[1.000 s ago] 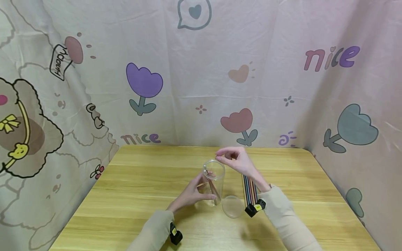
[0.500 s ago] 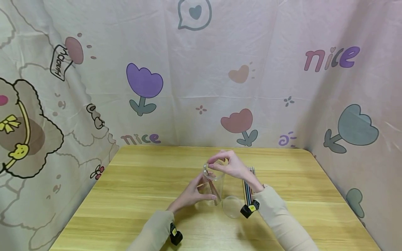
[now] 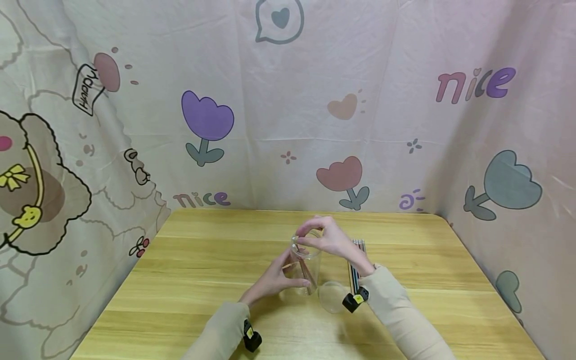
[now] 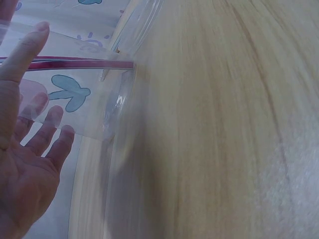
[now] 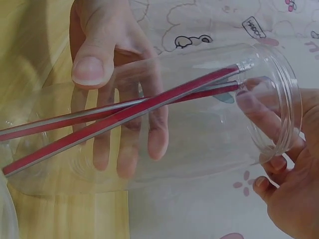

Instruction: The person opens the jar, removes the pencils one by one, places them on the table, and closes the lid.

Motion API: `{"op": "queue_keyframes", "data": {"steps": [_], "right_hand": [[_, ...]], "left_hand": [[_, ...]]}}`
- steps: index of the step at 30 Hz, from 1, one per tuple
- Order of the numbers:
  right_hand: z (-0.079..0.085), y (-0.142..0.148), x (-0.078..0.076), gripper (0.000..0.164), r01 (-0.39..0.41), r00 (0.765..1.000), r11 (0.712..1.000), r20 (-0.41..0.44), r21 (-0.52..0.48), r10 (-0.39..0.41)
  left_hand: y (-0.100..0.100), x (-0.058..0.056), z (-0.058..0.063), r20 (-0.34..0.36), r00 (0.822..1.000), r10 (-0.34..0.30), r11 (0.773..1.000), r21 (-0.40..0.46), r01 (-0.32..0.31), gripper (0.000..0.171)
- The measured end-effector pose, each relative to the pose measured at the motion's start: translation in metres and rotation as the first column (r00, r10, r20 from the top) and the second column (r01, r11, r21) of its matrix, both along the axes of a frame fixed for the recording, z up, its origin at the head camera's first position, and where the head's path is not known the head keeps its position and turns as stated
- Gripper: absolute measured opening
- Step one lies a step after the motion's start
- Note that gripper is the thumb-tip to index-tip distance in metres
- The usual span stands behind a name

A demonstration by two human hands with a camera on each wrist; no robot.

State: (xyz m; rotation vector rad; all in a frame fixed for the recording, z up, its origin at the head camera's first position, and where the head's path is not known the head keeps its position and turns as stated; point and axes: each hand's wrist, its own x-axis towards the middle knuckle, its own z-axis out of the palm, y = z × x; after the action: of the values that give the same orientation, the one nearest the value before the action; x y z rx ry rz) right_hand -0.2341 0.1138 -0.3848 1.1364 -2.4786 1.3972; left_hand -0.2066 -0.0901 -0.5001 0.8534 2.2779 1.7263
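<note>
A clear plastic jar (image 3: pixel 310 272) stands upright on the table, two red-and-silver striped pencils (image 5: pixel 164 102) crossed and leaning inside it. Around its side my left hand (image 3: pixel 274 277) grips it, thumb in front and fingers behind; the right wrist view shows those fingers through the wall. At the open mouth is my right hand (image 3: pixel 326 237), thumb and index finger reaching inside the rim and pinching the upper end of one pencil. Through the jar, the left wrist view shows the red pencils (image 4: pixel 84 64) near the bottom.
A round clear lid (image 3: pixel 332 297) lies flat on the table just right of the jar. Farther right, several coloured pencils (image 3: pixel 353 270) lie side by side, partly hidden under my right forearm. A printed curtain (image 3: pixel 288 110) hangs behind the wooden table (image 3: pixel 189 280).
My right hand has moved left and down from beside the rim to the jar's mouth, its fingers now at a pencil end. The left hand and jar have stayed in place.
</note>
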Motion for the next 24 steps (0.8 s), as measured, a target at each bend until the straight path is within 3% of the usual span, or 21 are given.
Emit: {"op": "queue_keyframes", "data": {"steps": [9,18,24], "right_hand": [[0.0031,-0.004,0.0005,0.011,0.022,0.998,0.997,-0.06,0.072,-0.018],[0.0051,-0.0051,-0.0004,0.012,0.026,1.0,0.995,-0.018,0.096,-0.024],[0.003,-0.0045,-0.0003,0.012,0.009,1.0,0.999,0.024,0.032,-0.009]], "left_hand": [[-0.0002,0.0011,0.0005,0.01,1.0,0.001,1.0,0.004,-0.001,0.091],[-0.0001,0.0011,0.0003,0.01,1.0,0.007,1.0,0.005,-0.007,0.092],[-0.0004,0.0016,0.0012,0.012,1.0,0.007,1.0,-0.004,-0.007,0.09]]}}
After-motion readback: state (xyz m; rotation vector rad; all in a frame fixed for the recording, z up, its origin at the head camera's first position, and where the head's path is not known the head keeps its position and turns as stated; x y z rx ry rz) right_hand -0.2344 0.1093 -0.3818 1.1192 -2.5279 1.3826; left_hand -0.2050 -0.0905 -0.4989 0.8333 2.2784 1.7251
